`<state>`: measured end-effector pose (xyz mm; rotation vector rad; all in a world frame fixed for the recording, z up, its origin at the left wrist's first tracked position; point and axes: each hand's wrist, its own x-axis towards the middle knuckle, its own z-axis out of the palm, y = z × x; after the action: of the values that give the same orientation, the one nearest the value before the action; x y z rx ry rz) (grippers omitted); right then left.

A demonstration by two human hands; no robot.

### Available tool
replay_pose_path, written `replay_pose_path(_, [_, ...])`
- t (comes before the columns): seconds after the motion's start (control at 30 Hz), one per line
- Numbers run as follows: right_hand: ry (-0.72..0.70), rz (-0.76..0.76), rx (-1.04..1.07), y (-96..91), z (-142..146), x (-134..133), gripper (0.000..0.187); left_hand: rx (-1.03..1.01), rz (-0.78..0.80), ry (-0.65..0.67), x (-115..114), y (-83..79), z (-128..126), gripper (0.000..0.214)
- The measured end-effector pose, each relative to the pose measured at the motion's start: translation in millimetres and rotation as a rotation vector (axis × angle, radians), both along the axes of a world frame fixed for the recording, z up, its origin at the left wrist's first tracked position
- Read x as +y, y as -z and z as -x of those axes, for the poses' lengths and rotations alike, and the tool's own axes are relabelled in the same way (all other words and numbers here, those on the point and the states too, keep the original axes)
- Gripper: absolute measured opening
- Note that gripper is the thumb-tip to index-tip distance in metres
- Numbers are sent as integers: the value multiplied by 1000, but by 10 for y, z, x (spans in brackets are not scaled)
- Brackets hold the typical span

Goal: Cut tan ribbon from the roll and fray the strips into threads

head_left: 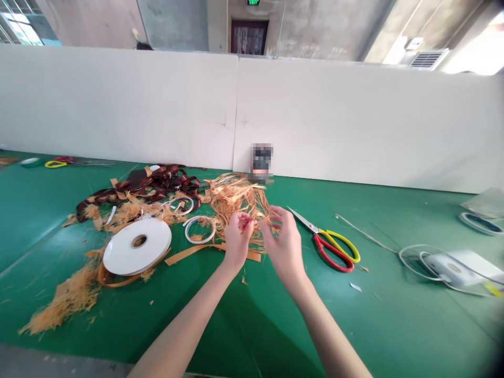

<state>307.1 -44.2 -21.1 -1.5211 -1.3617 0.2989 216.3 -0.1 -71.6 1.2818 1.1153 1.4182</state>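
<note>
My left hand [237, 242] is closed, thumb and fingertips pinched together over a heap of tan frayed strands [226, 197]. Whatever lies in that pinch is too small to make out. Close on its right, my right hand [286, 244] curves over the heap's edge, thumb and fingers apart. A flat tan ribbon strip [189, 255] runs beneath my left hand. Scissors [329, 250] with one red and one yellow handle lie open to the right of my right hand. Left of the heap are a white ring-shaped coil [188, 232] and a large white spool [122, 252].
Dark brown ribbon [169, 180] is tangled behind the spool. Loose tan fibres [66, 299] spread at front left. Against the white partition [354, 121] stands a pixelated dark object [262, 163]. A white device [460, 266] with cables lies right; other scissors [59, 163] lie far left.
</note>
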Motion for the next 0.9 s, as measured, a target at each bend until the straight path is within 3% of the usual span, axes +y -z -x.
replay_pose_path(0.07, [-5,91,73,73,-140,-231,33,-89,51,46,-86,-98,-44,18])
replay_pose_path(0.23, [-340,254,454,134,-187,-571,31,-395,288,141,-470,-340,-108,29])
replay_pose_path(0.4, [-309,216,645,93,-126,-571,30,-536,441,120,-714,-438,-45,33])
replay_pose_path(0.6, [-362,342,631,-15,-91,-575,35,-572,453,78,-761,-439,51,30])
replay_pose_path(0.8, [-398,383,687,-11,-77,-674,37,-925,733,431,-771,-468,222,8])
replay_pose_path(0.83, [-404,393,678,-8,-104,-700,37,-959,731,463,-727,-488,300,8])
replay_pose_path(0.9, [-404,437,650,-13,-189,-749,37,-1027,578,438,-596,-531,497,11])
